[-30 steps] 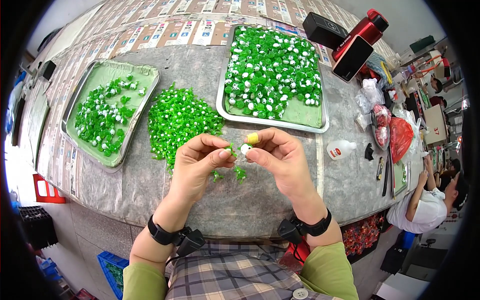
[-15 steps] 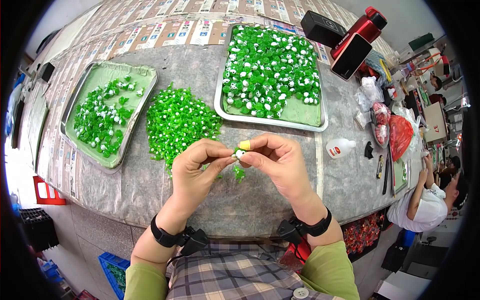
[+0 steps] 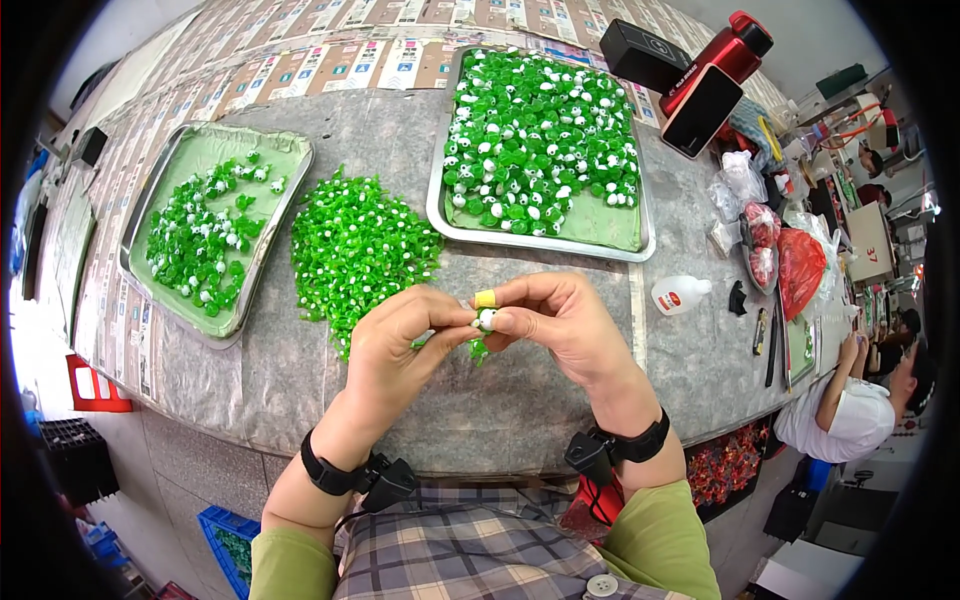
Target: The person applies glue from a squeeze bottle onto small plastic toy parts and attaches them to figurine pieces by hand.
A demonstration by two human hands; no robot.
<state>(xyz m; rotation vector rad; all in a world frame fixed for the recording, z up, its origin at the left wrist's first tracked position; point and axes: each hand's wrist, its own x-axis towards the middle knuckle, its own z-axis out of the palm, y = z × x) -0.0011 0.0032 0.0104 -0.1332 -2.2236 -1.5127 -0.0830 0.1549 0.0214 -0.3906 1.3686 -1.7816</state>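
Observation:
Above the near middle of the table, my left hand (image 3: pixel 405 335) and my right hand (image 3: pixel 562 325) meet with pinched fingers. Between their fingertips is a small toy figure piece (image 3: pixel 487 318), white with dark eye spots; my fingers cover much of it. Yellow tape wraps my right index finger. Just under my fingertips lies a loose green plastic piece (image 3: pixel 479 350), partly hidden. Beyond my left hand spreads a heap of bright green plastic pieces (image 3: pixel 355 250) with white spots.
Green-and-white toy pieces partly fill a lined tray (image 3: pixel 279 160) at left; a fuller metal tray (image 3: pixel 545 242) stands at far right. Farther right are a white bottle (image 3: pixel 680 294), a phone (image 3: pixel 703 112), a red flask (image 3: pixel 735 50) and plastic bags (image 3: pixel 803 270). Another person (image 3: pixel 845 415) sits beyond.
My fingers have shifted slightly down and turned the toy piece between them. My right wrist has moved a little to the right. The trays and heap look unchanged.

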